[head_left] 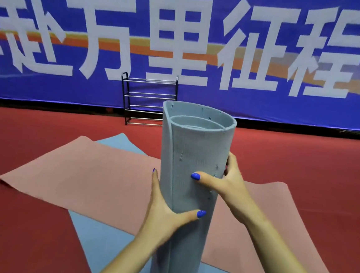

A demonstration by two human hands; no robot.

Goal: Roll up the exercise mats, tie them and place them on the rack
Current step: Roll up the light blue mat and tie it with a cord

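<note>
Item: rolled mat (194, 163), grey-blue, loosely coiled, standing upright in the middle foreground; its open top end shows the inner spiral. No tie is visible on it.

Surroundings: a pink mat (89, 172) lies flat on the floor, spread crosswise behind and to both sides of the roll. A blue mat (104, 238) lies flat beneath the pink one, one corner showing beyond it at the far side and a wider part near the camera. A black-framed rack (147, 99) with silver rails stands well apart at the far wall; the top of the roll hides its lower right part.

Surface and room: red floor (26, 221); across the back a large blue banner (183, 38) with white characters and an orange stripe, reaching down to a dark strip at the floor line.

Hands: left hand (168, 207) grasps the roll low on its left side, thumb across the front, fingers round the back. Right hand (225, 177) grasps it higher on the right side, thumb pressed to the front face, fingers wrapped behind. Both forearms reach up from the lower edge; nails are painted blue.
</note>
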